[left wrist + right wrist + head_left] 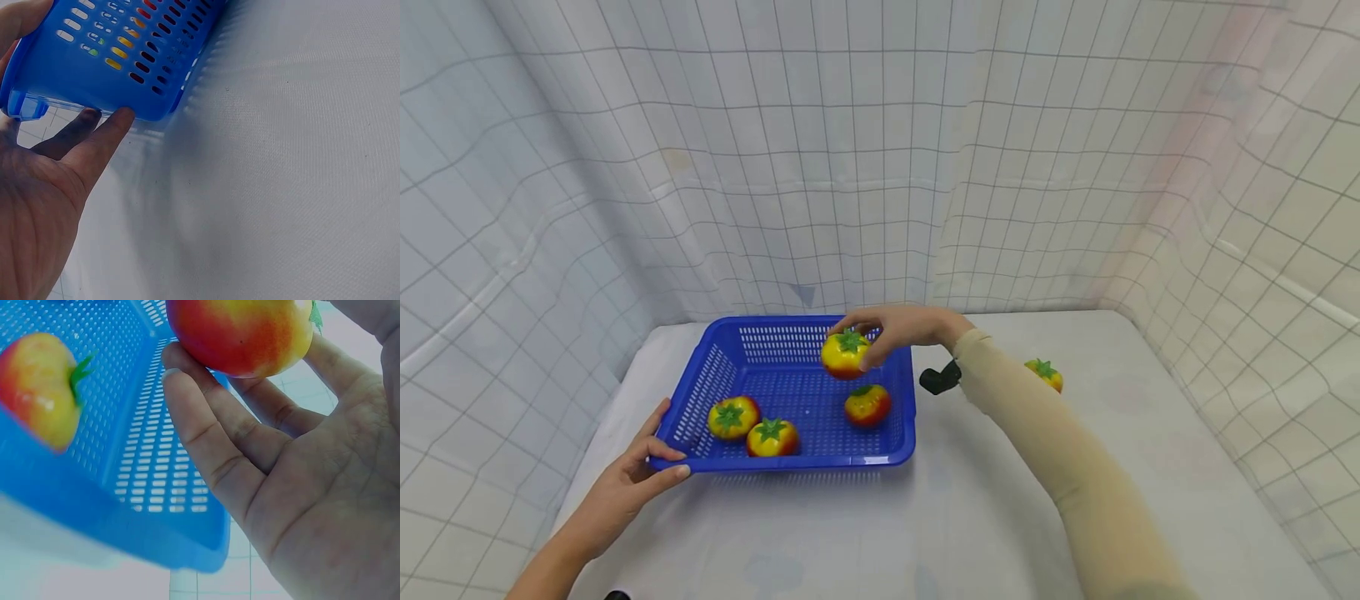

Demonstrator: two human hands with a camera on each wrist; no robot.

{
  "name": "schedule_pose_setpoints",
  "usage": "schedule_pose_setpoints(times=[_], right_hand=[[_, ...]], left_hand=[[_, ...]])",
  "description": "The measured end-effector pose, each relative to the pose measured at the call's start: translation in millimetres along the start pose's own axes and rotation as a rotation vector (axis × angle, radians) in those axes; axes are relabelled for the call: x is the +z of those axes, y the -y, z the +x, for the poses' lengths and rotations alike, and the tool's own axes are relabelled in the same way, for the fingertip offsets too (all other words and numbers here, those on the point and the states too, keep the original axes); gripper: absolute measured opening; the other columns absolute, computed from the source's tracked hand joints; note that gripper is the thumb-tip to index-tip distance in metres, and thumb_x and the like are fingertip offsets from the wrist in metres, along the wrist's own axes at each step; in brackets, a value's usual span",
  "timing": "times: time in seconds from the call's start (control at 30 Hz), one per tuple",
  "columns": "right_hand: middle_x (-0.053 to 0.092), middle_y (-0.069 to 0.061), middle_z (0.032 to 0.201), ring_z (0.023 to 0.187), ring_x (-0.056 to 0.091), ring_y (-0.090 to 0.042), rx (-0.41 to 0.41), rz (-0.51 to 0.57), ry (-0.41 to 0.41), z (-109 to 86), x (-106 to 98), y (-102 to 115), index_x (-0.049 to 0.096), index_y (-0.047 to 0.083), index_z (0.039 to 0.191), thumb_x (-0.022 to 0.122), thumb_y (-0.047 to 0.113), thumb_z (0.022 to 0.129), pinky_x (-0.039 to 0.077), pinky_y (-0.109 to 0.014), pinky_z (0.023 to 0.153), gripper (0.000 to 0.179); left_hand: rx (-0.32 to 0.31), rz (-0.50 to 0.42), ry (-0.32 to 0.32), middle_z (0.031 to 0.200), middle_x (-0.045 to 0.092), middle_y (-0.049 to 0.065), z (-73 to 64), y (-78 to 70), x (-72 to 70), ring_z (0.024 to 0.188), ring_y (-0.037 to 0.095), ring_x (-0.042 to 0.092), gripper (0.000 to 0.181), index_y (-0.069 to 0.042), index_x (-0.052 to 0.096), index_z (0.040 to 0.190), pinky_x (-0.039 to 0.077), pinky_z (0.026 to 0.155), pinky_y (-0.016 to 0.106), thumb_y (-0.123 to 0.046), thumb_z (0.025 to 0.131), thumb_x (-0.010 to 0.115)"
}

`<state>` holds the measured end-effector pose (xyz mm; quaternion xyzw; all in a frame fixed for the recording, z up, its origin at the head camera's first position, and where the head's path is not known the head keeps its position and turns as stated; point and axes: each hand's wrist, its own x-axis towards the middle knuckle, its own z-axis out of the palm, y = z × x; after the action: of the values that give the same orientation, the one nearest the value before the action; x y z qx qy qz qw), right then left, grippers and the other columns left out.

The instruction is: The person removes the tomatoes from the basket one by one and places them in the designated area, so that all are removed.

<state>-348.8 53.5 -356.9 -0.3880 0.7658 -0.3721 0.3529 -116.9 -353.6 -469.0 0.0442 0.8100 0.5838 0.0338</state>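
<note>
My right hand (910,327) holds a yellow-and-red tomato (841,357) with a green star-shaped top, above the back right of a blue plastic basket (850,461). In the right wrist view, its fingers (212,434) curl beneath the tomato (244,337). Inside the basket lie three similar tomatoes: one (868,407) at the right, two (733,417) near the front left. My left hand (621,483) grips the basket's front left corner, thumb along the front rim. The left wrist view shows its fingers (103,147) against the basket's slotted wall (94,69).
Another tomato (1047,373) sits on the white-covered table (985,517) at the right, partly behind my right sleeve (1037,425). A black object (940,379) shows beside my right wrist. White grid-patterned curtains (865,167) hang at the back and both sides.
</note>
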Motion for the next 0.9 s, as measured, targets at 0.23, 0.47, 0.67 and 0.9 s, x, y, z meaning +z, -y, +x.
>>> schedule_pose_setpoints(times=[0.23,0.47,0.67,0.9], right_hand=[[0.047,0.007,0.147,0.136,0.041,-0.022,0.004,0.007,-0.012,-29.6,-7,-11,0.056,0.04,0.142,0.082,0.027,0.082,0.043,-0.045,0.108,0.066],[0.045,0.006,0.149,0.136,0.041,-0.024,0.062,0.003,-0.051,-58.2,-14,-23,0.054,0.041,0.143,0.08,0.026,0.083,0.045,-0.046,0.106,0.067],[0.042,0.012,0.153,0.139,0.039,-0.024,0.128,-0.004,-0.1,-80.5,-19,-34,0.055,0.044,0.142,0.083,0.029,0.082,0.04,-0.052,0.109,0.068],[0.039,0.008,0.156,0.142,0.035,-0.027,0.19,0.0,-0.14,-106.7,-26,-46,0.054,0.046,0.141,0.082,0.032,0.082,0.032,-0.06,0.113,0.067]], left_hand=[[-0.008,0.008,-0.003,0.171,-0.008,-0.012,-1.2,0.4,0.2,0.143,0.065,0.005,0.024,0.004,0.05,0.112,0.047,0.089,0.011,-0.013,0.103,0.063],[-0.013,-0.003,-0.005,0.171,-0.009,-0.013,-1.4,1.9,-0.9,0.143,0.065,0.005,0.024,0.004,0.05,0.113,0.048,0.089,0.011,-0.012,0.102,0.064],[-0.009,-0.003,-0.004,0.17,-0.009,-0.014,-0.4,2.4,-0.6,0.143,0.065,0.004,0.023,0.004,0.05,0.113,0.048,0.089,0.011,-0.012,0.103,0.064],[0.009,-0.012,0.0,0.171,-0.008,-0.012,0.1,4.1,-0.7,0.143,0.065,0.004,0.021,0.004,0.05,0.112,0.047,0.089,0.011,-0.01,0.103,0.063]])
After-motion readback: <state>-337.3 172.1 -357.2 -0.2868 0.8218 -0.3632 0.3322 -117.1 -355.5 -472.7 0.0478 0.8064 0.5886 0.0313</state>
